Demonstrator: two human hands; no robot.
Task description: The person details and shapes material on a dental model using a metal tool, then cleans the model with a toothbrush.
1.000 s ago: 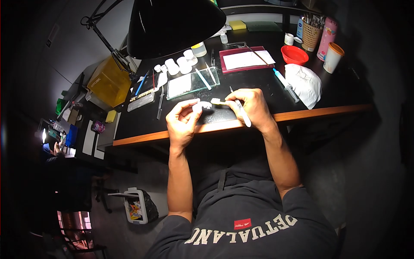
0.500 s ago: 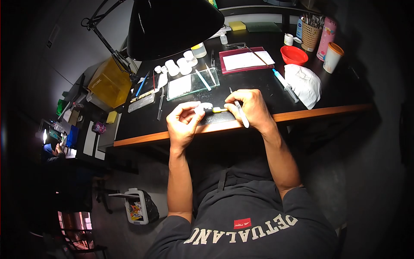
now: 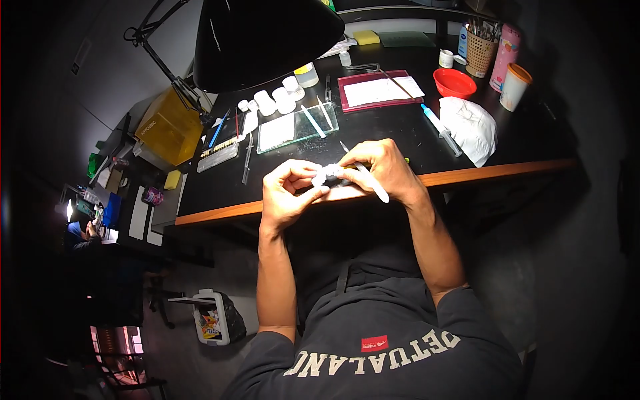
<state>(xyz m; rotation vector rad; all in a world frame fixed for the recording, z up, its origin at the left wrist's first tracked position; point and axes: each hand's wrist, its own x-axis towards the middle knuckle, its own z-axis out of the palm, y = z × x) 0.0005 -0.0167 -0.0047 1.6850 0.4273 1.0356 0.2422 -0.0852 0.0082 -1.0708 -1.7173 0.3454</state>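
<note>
My left hand (image 3: 288, 190) is closed around the edge of a small white lumpy piece (image 3: 328, 176), which looks like a dental cast, with a dark patch below it. My right hand (image 3: 383, 170) meets it from the other side, its fingertips against the piece. A white-handled tool (image 3: 380, 191) with a thin tip lies slanted through the right fingers. That hand also grips a brush with a yellow-green handle (image 3: 407, 160), mostly hidden behind the fingers. Both hands are just above the desk's wooden front edge (image 3: 233, 212).
Beyond the hands lies a glass slab (image 3: 303, 133) with a slim tool on it. A syringe (image 3: 441, 132), a white bag (image 3: 469, 130) and a red bowl (image 3: 455, 83) stand right. White jars (image 3: 265, 103) and a black lamp (image 3: 267, 43) are at the back left.
My right hand has moved in to the left and now touches the white piece. The brush's yellow-green part, visible between the hands before, is now mostly covered.
</note>
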